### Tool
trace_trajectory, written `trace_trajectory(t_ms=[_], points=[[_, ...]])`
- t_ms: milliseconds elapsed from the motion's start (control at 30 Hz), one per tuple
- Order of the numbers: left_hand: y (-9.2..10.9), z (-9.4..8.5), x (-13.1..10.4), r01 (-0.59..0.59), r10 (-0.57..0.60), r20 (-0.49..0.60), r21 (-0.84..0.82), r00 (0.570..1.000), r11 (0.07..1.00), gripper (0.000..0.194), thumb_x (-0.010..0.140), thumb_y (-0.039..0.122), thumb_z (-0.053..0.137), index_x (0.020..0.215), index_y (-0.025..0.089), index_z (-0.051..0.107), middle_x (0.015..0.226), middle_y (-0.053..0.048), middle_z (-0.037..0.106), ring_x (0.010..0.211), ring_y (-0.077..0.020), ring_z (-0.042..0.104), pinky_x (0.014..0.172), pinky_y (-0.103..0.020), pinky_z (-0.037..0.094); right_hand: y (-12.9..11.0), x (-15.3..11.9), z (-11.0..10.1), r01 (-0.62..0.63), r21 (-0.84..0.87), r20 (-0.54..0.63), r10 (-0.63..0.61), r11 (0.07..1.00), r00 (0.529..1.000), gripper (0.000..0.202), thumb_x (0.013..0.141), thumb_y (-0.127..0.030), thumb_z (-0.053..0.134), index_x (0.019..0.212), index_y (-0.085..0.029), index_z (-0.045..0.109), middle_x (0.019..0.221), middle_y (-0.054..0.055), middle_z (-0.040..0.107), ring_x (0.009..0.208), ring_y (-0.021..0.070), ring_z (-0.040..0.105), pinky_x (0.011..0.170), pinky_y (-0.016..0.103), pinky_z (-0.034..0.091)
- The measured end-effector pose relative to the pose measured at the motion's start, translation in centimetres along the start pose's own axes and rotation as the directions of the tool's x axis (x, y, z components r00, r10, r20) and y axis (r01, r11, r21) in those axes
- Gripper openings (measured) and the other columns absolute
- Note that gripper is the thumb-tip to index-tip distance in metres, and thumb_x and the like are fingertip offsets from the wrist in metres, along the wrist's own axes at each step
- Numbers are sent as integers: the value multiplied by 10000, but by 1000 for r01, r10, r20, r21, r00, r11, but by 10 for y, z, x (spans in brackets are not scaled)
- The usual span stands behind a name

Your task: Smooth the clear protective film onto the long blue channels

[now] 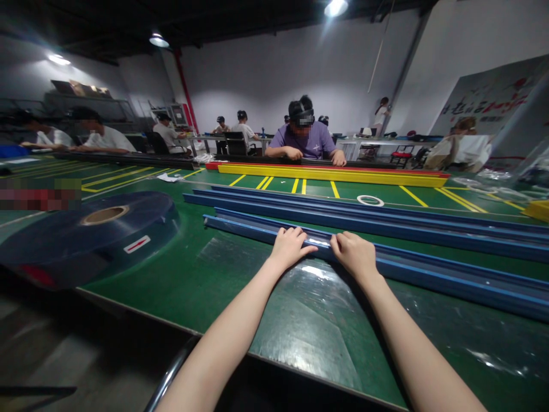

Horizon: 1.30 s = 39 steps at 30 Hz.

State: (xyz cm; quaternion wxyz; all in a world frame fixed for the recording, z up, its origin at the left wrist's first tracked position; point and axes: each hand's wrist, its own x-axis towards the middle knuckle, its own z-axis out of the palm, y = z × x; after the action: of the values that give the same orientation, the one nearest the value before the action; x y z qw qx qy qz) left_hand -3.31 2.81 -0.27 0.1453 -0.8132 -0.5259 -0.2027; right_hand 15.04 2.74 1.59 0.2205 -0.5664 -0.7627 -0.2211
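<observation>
A long blue channel rail (433, 268) lies across the green table in front of me. Over its near edge curls my left hand (290, 247), fingers inside the channel and thumb stretched along the outer side. Close to its right, my right hand (355, 253) is closed at the same edge, fingers bent and pinching clear film there; the fingertips are partly hidden. Clear plastic film (306, 326) spreads from the rail toward the table's front edge, with bright glare on it. Between my hands a glossy strip shines in the channel.
Behind lie more blue rails (364, 220) and a yellow rail (330, 174). A large roll of clear film (141, 223) sits at left, and a white ring of tape (370, 201) farther back. A person in a purple shirt (304, 140) works opposite; others sit beyond.
</observation>
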Motion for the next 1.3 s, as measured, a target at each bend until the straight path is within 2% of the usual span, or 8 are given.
trace_trajectory(t_ms=[233,433,567,733,1100,1300], points=[[1,-4,-1,18,-18,33,2,999,1000,499,818,600,350,908,178,600,962,-69,597,896,-208,530,753,-331,318,-1,1,8,-36,28,-46,37,999,998,444,851,-315,312,571,-156,618,598,64,604,539,110,495,486,255,155],[-3,-9,0,-22,24,73,-27,997,999,429,827,563,388,913,193,587,977,-35,600,918,-184,539,756,-302,330,2,3,5,-52,19,-7,52,998,999,452,842,-315,314,572,-155,639,612,74,631,529,119,516,480,250,163],[-9,-13,1,-69,73,104,-34,992,997,393,847,525,385,910,191,582,986,-35,604,942,-178,541,773,-287,339,14,0,3,-131,-36,33,132,991,991,460,840,-334,316,584,-164,658,645,72,654,532,133,533,475,239,167],[-11,-15,1,-45,48,121,-29,991,999,449,822,573,380,854,180,595,945,-41,630,927,-190,555,773,-295,347,33,-10,0,-243,-113,42,249,963,968,450,829,-358,340,581,-161,660,637,77,653,523,136,525,467,228,172],[-8,-9,0,-39,38,91,12,995,999,499,832,588,333,857,169,603,907,-49,644,891,-190,566,744,-305,338,35,-17,1,-164,-19,-67,162,986,984,447,830,-370,356,519,-150,591,579,49,590,492,91,413,466,225,135],[-9,-7,-1,-46,44,72,23,996,999,507,832,597,316,848,173,593,912,-36,643,879,-185,566,729,-297,334,34,-16,0,-154,-28,-32,153,988,988,423,836,-358,378,541,-153,600,599,46,602,495,93,409,459,219,140]])
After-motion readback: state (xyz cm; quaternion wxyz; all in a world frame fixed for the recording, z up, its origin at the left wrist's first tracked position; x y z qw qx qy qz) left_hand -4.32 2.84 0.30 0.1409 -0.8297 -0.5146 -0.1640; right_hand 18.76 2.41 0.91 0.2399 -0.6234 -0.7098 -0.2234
